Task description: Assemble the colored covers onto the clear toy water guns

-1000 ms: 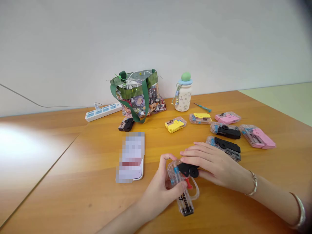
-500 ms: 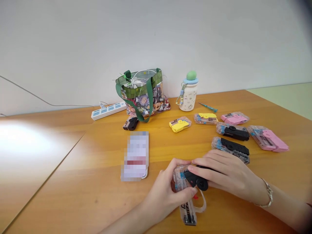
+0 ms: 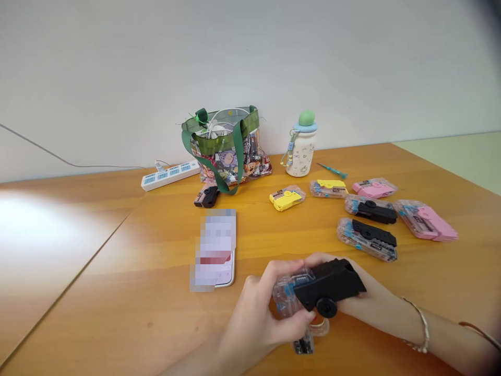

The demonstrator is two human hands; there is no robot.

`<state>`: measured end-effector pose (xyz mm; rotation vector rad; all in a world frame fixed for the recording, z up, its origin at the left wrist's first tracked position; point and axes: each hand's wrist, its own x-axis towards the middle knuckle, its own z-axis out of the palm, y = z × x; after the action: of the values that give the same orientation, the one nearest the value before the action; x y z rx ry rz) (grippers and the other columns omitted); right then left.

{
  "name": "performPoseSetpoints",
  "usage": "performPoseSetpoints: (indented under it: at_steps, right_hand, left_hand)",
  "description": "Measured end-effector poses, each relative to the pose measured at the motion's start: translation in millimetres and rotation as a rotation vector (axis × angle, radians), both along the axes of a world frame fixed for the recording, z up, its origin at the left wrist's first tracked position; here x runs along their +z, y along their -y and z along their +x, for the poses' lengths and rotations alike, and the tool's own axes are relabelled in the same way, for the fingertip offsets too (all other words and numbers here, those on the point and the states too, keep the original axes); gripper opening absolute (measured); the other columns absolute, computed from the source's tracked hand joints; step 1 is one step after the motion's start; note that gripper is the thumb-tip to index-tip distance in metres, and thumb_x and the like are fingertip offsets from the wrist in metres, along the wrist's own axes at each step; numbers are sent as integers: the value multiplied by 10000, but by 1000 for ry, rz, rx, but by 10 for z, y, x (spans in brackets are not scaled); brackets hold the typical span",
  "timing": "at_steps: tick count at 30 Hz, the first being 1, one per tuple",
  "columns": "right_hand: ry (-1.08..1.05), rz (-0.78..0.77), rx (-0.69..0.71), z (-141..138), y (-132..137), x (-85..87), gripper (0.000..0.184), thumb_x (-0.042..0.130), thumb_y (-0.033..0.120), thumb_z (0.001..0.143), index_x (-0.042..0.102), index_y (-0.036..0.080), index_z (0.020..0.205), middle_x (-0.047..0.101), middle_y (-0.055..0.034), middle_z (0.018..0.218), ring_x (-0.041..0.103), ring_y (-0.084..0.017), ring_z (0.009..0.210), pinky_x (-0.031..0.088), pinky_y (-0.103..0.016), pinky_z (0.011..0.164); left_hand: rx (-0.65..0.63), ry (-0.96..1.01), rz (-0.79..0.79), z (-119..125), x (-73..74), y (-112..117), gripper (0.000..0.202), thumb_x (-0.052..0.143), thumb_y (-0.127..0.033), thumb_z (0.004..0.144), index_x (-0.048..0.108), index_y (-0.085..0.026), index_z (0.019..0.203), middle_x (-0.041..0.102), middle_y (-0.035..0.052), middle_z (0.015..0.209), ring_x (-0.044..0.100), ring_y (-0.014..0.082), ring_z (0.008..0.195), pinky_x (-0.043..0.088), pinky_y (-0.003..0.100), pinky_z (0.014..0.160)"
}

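Note:
Both hands hold one toy pistol (image 3: 324, 286) with a black top and a clear body, low in the middle of the view. My left hand (image 3: 262, 318) wraps its clear front part, thumb and fingers closed round it. My right hand (image 3: 366, 303) grips the black rear part from behind, mostly hidden under it. The clear grip with a dark battery (image 3: 303, 344) points down to the wooden table (image 3: 117, 292). A phone (image 3: 215, 250) with a blurred screen lies just left of my hands.
More toy pistols lie to the right: two black (image 3: 368, 237), two pink (image 3: 425, 220), two yellow (image 3: 285, 199). At the back stand a green-strapped clear bag (image 3: 225, 149), a white bottle (image 3: 300, 149), a power strip (image 3: 170, 174), a small screwdriver (image 3: 332, 170) and a small black toy (image 3: 206, 196).
The toy has been lifted and turned, so its black top now faces up and right. My right hand has slid from on top of it to behind and beneath it.

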<state>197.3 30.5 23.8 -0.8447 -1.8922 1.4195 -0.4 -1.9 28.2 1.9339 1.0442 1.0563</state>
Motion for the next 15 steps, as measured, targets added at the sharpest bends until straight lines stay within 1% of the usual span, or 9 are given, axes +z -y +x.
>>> performPoseSetpoints:
  at_steps: [2,3,5,6,7,8,10,12,15]
  right_hand:
    - [20,92,89,41,33,37,287,649,348,788,618,230,1048,725,-29,942,697,-197,815,560,-270,704]
    - [36,168,143,64,61,80,282,639,327,804,618,239,1071,730,-18,941,700,-180,817,554,-243,712]
    - [37,379,229,93,133,190,296,590,266,849,587,255,1145,727,-6,999,691,-146,891,528,-202,785]
    - [35,485,240,95,172,247,325,541,237,882,544,250,1207,709,-21,1074,668,-143,973,502,-214,864]
    - [36,587,252,90,209,296,340,495,211,909,507,236,1248,693,-35,1124,643,-139,1036,474,-223,925]
    - [39,679,247,77,241,335,340,458,191,930,482,222,1268,690,-43,1132,624,-129,1073,447,-224,967]
    - [69,827,199,40,288,375,294,434,175,948,494,200,1235,724,-30,1046,628,-104,1062,436,-190,978]
    - [97,928,124,9,316,367,216,460,183,944,541,197,1143,750,7,904,662,-78,982,467,-133,918]
    - [145,973,76,6,339,312,177,475,217,940,575,221,1086,744,43,817,679,-60,913,506,-96,819]
  left_hand:
    - [-12,-48,290,-12,19,15,519,662,-230,730,434,-235,1197,668,-30,726,594,99,520,472,174,500]
    - [-26,-70,439,-17,43,29,464,633,-248,761,444,-217,1184,630,-46,628,538,92,434,431,179,432]
    - [-67,-117,657,-25,103,70,213,529,-258,851,514,-214,1059,538,-63,493,437,97,347,348,209,362]
    - [-76,-148,669,-31,132,96,106,471,-207,882,544,-234,953,511,-65,464,414,101,339,342,222,369]
    - [-80,-119,598,-41,154,121,136,437,-225,902,547,-233,823,482,-64,433,390,103,324,334,230,361]
    - [-66,-126,468,-54,166,142,201,424,-250,910,530,-221,741,515,-42,454,458,119,371,396,248,412]
    - [8,-142,427,-93,162,157,186,408,-211,892,552,-213,775,613,-7,555,582,152,489,484,278,531]
    - [-195,-154,504,-139,130,133,114,443,-202,854,555,-221,834,629,-21,578,572,131,461,464,237,471]
    - [-249,-172,506,-184,79,91,136,412,-170,844,540,-211,868,625,-13,586,561,127,451,454,230,454]
